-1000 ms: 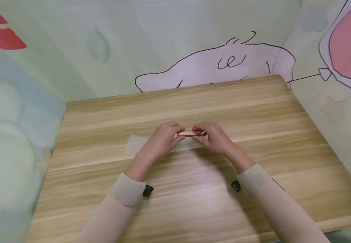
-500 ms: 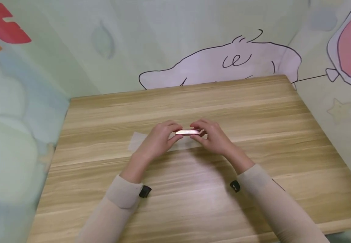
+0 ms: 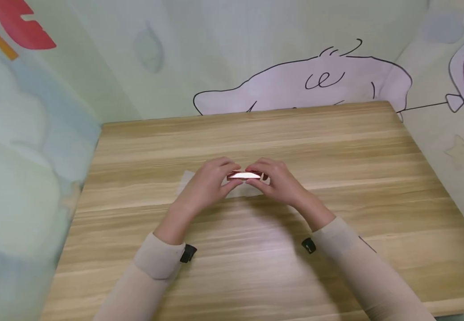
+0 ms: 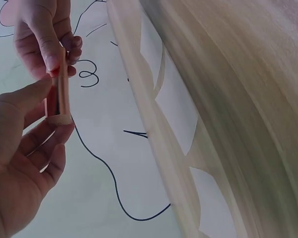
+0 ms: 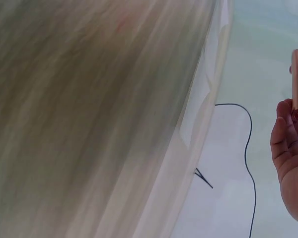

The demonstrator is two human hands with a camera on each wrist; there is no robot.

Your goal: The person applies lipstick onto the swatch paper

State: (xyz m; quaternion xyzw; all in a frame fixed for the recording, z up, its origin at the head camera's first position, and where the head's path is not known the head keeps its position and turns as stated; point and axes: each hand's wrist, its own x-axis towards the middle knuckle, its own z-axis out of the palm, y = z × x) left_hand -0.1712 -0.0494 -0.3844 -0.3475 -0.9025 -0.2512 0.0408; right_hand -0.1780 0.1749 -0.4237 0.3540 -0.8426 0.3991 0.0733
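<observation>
Bar between both hands, paper on the table, wall behind

A wood-grained table is filling the middle and lower part of the head view, its pale and darker brown streaks running roughly left to right. Its far edge is sloping gently upward toward the right of the frame, and a soft sheen is showing below the center — with shadow falling just right of it. Thin whitish sheeting is lying on the wood, showing at the center and left of center — whether it is forming one piece or several, the view is not telling.
</observation>
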